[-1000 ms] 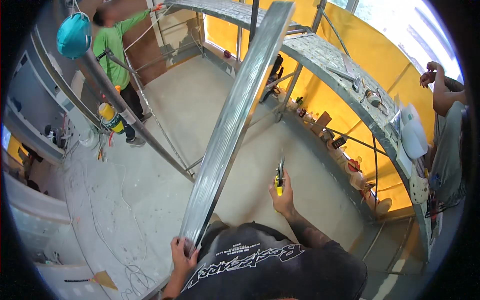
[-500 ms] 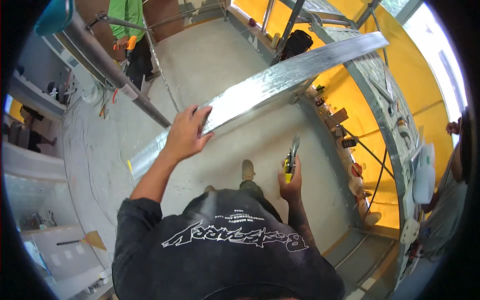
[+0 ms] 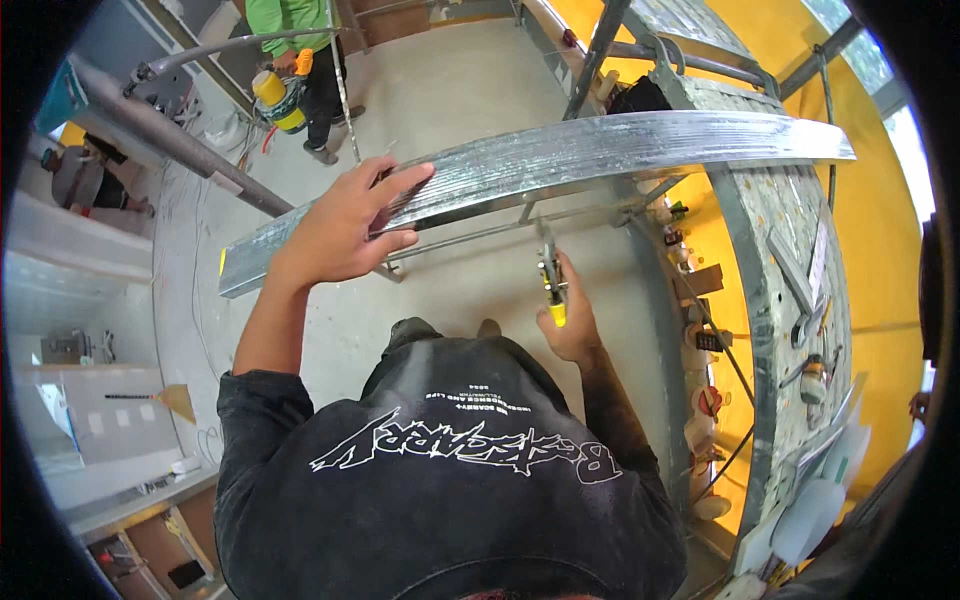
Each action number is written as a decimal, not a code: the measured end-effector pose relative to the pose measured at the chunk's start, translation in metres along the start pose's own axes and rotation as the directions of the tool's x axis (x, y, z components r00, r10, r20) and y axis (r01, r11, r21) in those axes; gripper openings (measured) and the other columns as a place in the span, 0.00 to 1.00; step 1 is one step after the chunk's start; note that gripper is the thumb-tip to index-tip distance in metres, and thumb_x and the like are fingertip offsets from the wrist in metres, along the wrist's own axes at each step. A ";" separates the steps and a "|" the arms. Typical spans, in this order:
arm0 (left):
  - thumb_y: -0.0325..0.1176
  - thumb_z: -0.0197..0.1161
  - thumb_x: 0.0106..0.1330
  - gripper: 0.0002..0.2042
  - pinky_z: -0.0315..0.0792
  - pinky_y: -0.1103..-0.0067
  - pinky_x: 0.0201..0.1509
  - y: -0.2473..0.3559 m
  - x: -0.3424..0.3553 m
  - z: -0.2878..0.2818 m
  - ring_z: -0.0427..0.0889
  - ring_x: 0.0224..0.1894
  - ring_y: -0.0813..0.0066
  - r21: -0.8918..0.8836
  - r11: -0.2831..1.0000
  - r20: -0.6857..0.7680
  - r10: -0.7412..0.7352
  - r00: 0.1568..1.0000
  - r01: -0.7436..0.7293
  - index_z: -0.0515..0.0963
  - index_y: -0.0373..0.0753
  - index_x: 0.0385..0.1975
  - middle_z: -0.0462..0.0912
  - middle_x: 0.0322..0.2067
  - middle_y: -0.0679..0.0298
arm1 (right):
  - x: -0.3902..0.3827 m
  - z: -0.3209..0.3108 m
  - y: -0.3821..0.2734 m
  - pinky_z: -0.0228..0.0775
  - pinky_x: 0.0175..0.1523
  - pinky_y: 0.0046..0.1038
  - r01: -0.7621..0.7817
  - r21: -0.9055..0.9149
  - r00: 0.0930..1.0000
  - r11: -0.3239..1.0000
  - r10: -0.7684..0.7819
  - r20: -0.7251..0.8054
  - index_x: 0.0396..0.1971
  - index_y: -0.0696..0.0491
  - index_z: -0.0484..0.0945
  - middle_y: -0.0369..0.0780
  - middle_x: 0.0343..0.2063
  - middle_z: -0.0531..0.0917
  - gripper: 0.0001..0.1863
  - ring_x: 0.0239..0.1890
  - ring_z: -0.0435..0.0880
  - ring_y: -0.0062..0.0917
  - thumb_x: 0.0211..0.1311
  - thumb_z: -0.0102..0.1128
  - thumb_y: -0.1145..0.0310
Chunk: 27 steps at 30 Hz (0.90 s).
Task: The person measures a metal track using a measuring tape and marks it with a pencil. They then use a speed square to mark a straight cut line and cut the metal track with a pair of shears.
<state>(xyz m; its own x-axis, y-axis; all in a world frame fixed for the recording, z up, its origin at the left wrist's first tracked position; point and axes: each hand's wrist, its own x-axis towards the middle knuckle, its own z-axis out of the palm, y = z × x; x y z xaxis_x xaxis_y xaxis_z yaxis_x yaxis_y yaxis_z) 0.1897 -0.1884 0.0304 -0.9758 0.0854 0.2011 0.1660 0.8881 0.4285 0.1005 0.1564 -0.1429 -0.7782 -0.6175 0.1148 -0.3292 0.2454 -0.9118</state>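
A long silver metal channel (image 3: 600, 145) lies crosswise in front of me, its right end over a scaffold plank (image 3: 780, 260). My left hand (image 3: 340, 225) grips the channel left of its middle, fingers over the upper face and thumb along the near edge. My right hand (image 3: 570, 325) is closed on metal snips (image 3: 556, 292) with yellow on the handle, held just below the channel with the blades pointing away from me.
A co-worker in green (image 3: 280, 20) holds an orange-handled tool beside a hanging yellow-and-green item (image 3: 270, 90). Scaffold poles (image 3: 140, 115) cross the left and top. Tools and white trays (image 3: 815, 510) lie along the plank, with small items below by yellow sheeting (image 3: 880, 280).
The channel has swung from pointing away from me to lying crosswise. My left hand has moved from its near end onto its face. The snips stay in my right hand.
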 end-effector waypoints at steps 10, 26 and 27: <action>0.43 0.70 0.66 0.34 0.69 0.69 0.65 0.012 -0.002 -0.009 0.75 0.58 0.54 -0.256 0.959 0.188 -0.076 0.979 0.123 0.69 0.49 0.74 0.73 0.59 0.52 | 0.026 0.012 -0.018 0.60 0.75 0.40 0.145 0.037 0.976 0.989 -0.149 0.162 0.78 0.58 0.48 0.56 0.70 0.66 0.48 0.72 0.68 0.48 0.58 0.62 0.75; 0.44 0.66 0.70 0.31 0.75 0.68 0.58 0.012 -0.006 -0.002 0.79 0.52 0.56 -0.240 0.970 0.139 -0.005 0.990 0.038 0.69 0.52 0.74 0.75 0.55 0.54 | 0.024 0.009 -0.051 0.57 0.77 0.39 0.086 0.049 0.980 0.995 -0.094 0.174 0.78 0.60 0.47 0.56 0.72 0.64 0.50 0.74 0.66 0.47 0.56 0.62 0.76; 0.44 0.66 0.70 0.31 0.75 0.68 0.58 0.012 -0.005 -0.002 0.79 0.52 0.56 -0.240 0.970 0.124 -0.001 0.992 0.031 0.69 0.52 0.74 0.76 0.55 0.54 | 0.024 0.008 -0.053 0.57 0.76 0.39 0.070 0.042 0.981 0.997 -0.077 0.179 0.78 0.59 0.47 0.56 0.72 0.64 0.50 0.73 0.67 0.47 0.56 0.62 0.76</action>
<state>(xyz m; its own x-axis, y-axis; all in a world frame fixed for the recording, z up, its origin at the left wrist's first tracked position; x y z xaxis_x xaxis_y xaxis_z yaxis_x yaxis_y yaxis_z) 0.1971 -0.1792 0.0359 -0.9861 0.1399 0.0895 0.1647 0.7557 0.6338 0.1039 0.1227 -0.0953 -0.6421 -0.7585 0.1117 -0.3603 0.1699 -0.9172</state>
